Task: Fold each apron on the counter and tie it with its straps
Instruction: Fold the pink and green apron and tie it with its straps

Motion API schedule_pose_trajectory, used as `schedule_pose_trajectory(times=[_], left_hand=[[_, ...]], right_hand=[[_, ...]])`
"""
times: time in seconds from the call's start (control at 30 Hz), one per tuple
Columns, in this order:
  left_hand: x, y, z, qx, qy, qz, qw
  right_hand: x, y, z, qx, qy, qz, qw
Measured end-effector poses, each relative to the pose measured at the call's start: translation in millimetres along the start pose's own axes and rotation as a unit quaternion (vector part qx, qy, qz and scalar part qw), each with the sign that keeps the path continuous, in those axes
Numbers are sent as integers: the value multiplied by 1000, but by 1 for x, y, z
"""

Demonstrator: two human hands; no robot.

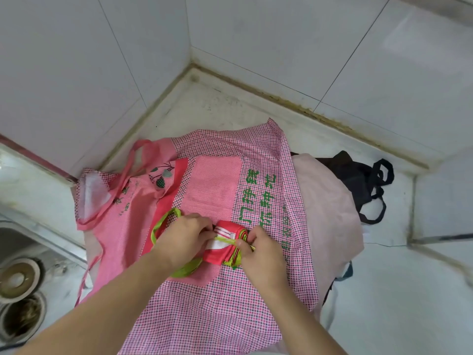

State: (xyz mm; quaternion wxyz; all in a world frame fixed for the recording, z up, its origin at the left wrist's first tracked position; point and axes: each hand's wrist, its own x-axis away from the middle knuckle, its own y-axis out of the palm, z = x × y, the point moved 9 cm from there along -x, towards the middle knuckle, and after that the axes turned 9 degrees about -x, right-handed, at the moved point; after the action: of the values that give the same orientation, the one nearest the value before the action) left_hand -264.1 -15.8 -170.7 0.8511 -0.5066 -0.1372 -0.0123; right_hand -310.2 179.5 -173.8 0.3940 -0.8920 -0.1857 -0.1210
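Both hands [220, 242] pinch the folded red apron [224, 243] between them.

A red folded apron [222, 243], crossed by a lime-green strap [226, 240], lies on a spread pink checked apron [217, 303] with green lettering.

Folded apron [225, 243] lies on spread aprons [204, 303] on the counter [409, 290]; sink [23, 278] at left

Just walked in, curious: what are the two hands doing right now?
Left hand: pinches the green strap against the folded red apron.
Right hand: pinches the same strap at the bundle's right end.
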Motion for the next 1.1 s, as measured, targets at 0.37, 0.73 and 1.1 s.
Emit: schedule_pose_trajectory(times=[0.37,0.73,1.1], left_hand=[[23,1,-57,-90,-64,-6,994],[19,-33,8,-142,-46,-134,980],[7,-40,68,198,36,-85,976]], right_hand=[[-3,-38,33,-3,26,24,999],[-7,-27,-9,-52,-22,-4,998],[8,-11,-45,106,-166,-58,979]])
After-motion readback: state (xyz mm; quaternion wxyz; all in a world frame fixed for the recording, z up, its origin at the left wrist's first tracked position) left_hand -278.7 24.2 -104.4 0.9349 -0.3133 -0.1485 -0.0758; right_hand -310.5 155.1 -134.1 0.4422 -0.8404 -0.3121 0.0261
